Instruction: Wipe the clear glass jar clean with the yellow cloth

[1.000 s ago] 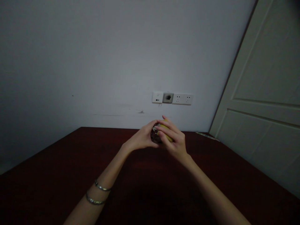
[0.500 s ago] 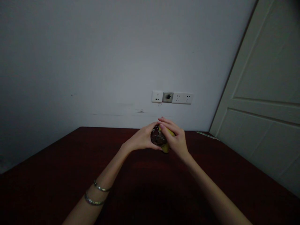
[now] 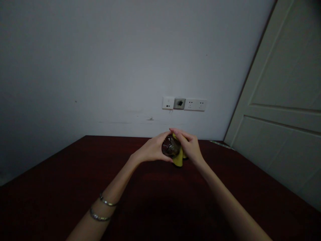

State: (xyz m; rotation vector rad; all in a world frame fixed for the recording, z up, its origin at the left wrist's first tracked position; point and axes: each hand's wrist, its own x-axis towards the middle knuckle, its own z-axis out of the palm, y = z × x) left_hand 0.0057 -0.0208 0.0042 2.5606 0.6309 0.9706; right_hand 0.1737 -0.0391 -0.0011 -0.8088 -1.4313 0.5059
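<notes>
**INSPECTION: CLOTH WORK ON GLASS VESSEL, BOTH HANDS ENGAGED**

Worktop (image 3: 50, 167), dark red, runs under the whole scene. Two metal bangles (image 3: 102, 209) sit on L forearm. L hand (image 3: 151, 150) curls around the left side of the glass vessel (image 3: 171, 147), grip clenched, fingers wrapped over the far side. Vessel is dark, rounded, held up in front of the person at centre, clear of the worktop as far as visible; contents cannot be told. Its long axis and which way its mouth points also cannot be told from this view. Yellow cloth (image 3: 177, 160) lies against the vessel's right side, its free end hanging down, long axis near vertical w/ slight tilt. R hand (image 3: 190, 145) comes over from the right, grip closed on cloth and pressing it to the glass. Step in hand, as judged: wiping vessel w/ cloth. Next move calls for L grip to stay firm on the glass. Socket panel (image 3: 184, 104) on wall above. Pale strip (image 3: 222, 144) at far right edge of worktop; door (image 3: 278, 100) beyond.
</notes>
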